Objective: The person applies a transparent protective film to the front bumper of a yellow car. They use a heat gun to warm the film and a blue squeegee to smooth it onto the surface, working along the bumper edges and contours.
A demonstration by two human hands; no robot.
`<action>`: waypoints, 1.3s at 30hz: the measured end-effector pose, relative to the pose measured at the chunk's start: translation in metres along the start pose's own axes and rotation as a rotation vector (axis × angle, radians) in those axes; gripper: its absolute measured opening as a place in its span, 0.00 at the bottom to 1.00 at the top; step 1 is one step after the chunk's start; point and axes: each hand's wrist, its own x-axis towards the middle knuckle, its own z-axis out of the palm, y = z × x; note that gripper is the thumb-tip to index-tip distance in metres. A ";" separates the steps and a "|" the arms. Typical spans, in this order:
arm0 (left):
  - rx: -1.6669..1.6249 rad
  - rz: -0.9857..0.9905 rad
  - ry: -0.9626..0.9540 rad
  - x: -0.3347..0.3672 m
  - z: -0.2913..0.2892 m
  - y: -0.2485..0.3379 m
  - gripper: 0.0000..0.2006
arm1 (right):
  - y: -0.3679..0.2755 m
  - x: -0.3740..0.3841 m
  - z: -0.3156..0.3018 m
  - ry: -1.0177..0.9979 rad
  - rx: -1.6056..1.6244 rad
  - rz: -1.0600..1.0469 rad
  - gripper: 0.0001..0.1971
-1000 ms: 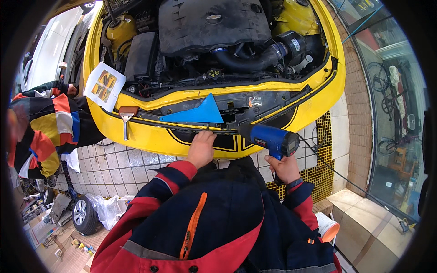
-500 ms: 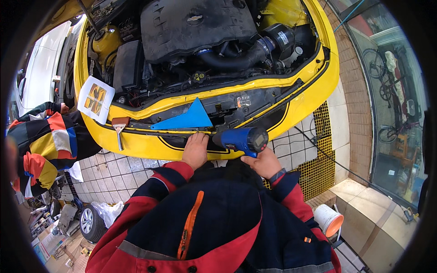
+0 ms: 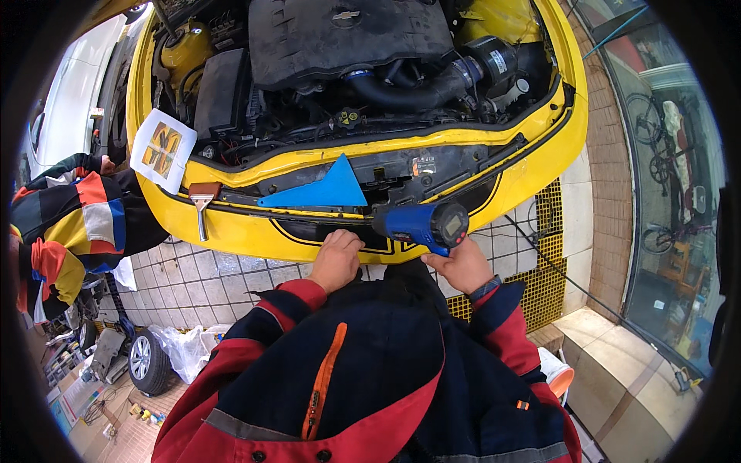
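Observation:
My right hand (image 3: 463, 268) is closed round the handle of a blue heat gun (image 3: 417, 224) with a dark nozzle and a round end display. Its nozzle points left along the yellow front bumper (image 3: 289, 251) of a car. My left hand (image 3: 338, 261) lies with its fingers on the bumper's black patch (image 3: 316, 230), just left of the nozzle. Those fingers are close together and hold nothing that I can see. Beyond them a blue triangular plastic scraper (image 3: 320, 189) rests on the black panel behind the bumper.
A brown-bladed scraper with a metal handle (image 3: 204, 207) and a paper sheet with pictures (image 3: 163, 150) lie at the car's left front. The engine bay (image 3: 347, 46) is exposed. Another person in a colourful jacket (image 3: 85, 224) is at left. A cable (image 3: 571, 270) crosses the yellow floor grating.
My right hand and the heat gun have shifted slightly right. My left hand stays on the bumper's front, a little lower against its edge. The whole view has shifted a little.

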 end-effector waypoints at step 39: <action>0.196 -0.334 -0.284 0.101 0.013 -0.014 0.20 | 0.059 -0.125 -0.034 0.404 0.370 0.394 0.11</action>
